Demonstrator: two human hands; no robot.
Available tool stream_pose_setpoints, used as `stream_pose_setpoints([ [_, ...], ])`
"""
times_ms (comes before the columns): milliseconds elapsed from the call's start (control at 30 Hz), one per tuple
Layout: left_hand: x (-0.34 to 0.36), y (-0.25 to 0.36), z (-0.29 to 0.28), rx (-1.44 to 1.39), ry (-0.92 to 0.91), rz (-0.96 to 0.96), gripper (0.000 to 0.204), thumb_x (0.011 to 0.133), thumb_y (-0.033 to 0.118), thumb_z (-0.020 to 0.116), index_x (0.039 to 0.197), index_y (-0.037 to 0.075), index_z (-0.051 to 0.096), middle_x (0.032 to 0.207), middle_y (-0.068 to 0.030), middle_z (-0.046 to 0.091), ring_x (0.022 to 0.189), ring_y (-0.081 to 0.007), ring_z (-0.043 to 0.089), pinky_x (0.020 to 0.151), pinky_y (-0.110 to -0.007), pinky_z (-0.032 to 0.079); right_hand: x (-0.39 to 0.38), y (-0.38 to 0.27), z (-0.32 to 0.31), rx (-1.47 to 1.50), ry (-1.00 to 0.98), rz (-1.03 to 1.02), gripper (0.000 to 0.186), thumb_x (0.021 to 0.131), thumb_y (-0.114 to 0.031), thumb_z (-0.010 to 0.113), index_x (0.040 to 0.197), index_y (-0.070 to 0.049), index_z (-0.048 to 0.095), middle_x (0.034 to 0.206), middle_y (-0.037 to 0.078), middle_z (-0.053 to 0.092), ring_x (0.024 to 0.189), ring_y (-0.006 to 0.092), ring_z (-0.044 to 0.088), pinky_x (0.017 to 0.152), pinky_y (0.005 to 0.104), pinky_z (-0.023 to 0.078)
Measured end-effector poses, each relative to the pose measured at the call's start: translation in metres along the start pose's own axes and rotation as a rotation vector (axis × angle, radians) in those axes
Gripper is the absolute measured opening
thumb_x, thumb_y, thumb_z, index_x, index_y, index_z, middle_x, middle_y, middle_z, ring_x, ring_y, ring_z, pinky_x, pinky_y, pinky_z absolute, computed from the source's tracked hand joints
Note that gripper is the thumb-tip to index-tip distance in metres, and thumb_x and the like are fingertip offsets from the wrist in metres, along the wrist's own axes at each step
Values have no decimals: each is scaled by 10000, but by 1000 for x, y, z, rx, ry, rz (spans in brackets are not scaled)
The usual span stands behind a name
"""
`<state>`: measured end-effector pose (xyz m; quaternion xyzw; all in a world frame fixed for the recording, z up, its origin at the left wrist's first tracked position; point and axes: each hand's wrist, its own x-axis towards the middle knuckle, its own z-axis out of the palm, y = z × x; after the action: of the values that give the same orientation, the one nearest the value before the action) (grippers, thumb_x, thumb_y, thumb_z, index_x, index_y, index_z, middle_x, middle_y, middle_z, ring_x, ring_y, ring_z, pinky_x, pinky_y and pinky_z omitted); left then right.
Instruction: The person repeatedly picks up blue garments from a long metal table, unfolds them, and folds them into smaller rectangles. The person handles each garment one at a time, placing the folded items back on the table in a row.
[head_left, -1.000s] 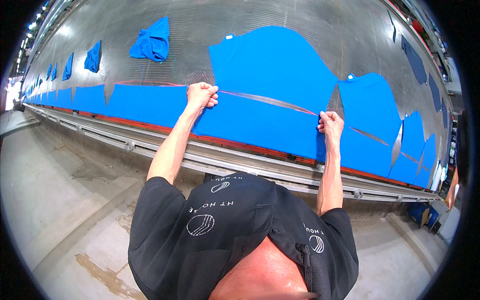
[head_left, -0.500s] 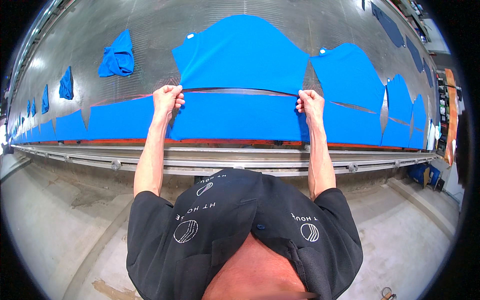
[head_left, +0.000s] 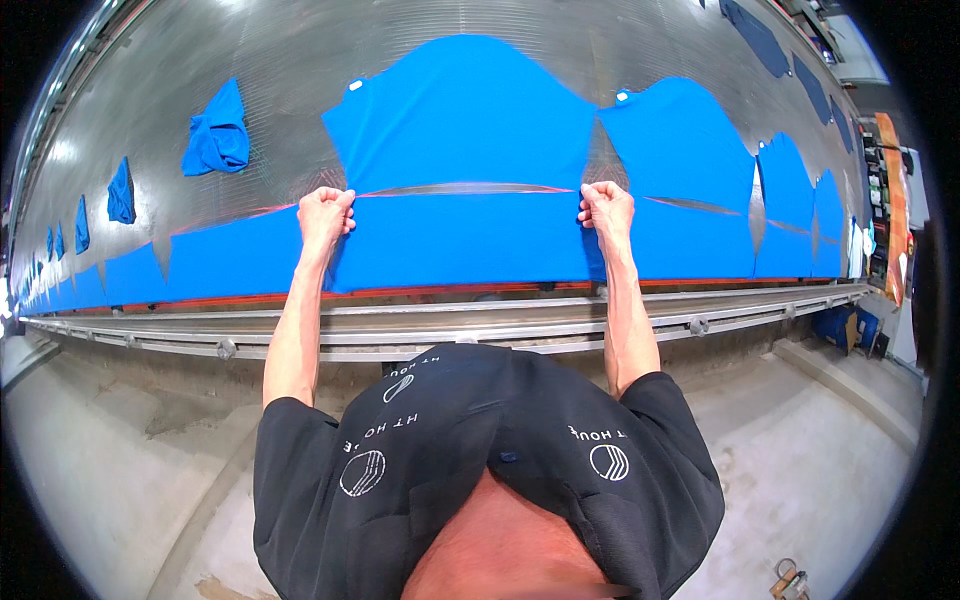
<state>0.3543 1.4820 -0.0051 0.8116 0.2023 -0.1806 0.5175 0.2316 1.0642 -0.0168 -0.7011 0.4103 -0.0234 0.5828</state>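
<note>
clock is frame-centred. i've got left hand (head_left: 326, 217) at 10 o'clock, right hand (head_left: 608, 212) at 2, each pinched tight on blue fabric (head_left: 460, 213) at either end of a slim gap. curved blue piece (head_left: 465, 120) lies at 12 beyond the gap, straight blue panel (head_left: 465, 245) at 12 on the near side; can't tell which one each pinch has, or if both. white tag (head_left: 355, 85) on the curved piece, at 11. second curved piece (head_left: 682, 140) at 2. bunched cloth (head_left: 217, 135) at 10, on dark table (head_left: 290, 60). metal rail (head_left: 450, 337) at 6.
</note>
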Motion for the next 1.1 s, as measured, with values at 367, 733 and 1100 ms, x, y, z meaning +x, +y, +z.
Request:
stream_pose_setpoints([
  [367, -14, -6, -3, 3, 91, 112, 188, 862, 198, 721, 862, 27, 643, 677, -40, 646, 510, -90, 592, 436, -212, 459, 40, -15, -35, -57, 167, -149, 145, 867, -148, 662, 921, -15, 678, 759, 40, 663, 601, 99, 621, 509, 235, 495],
  [733, -44, -56, -1, -164, 182, 145, 186, 892, 161, 688, 987, 9, 638, 710, -45, 646, 513, -81, 582, 431, -210, 455, 121, -70, 14, -627, 108, -363, 318, 769, -259, 722, 997, -39, 692, 1039, 182, 692, 996, 333, 658, 849, 425, 508],
  [1100, -40, -57, 0, -164, 199, 130, 158, 894, 174, 693, 940, 33, 639, 673, -30, 631, 474, -73, 562, 387, -205, 419, 131, -69, 19, -487, -109, -490, 179, 752, -158, 712, 854, -18, 667, 817, 119, 700, 779, 214, 667, 712, 349, 512],
])
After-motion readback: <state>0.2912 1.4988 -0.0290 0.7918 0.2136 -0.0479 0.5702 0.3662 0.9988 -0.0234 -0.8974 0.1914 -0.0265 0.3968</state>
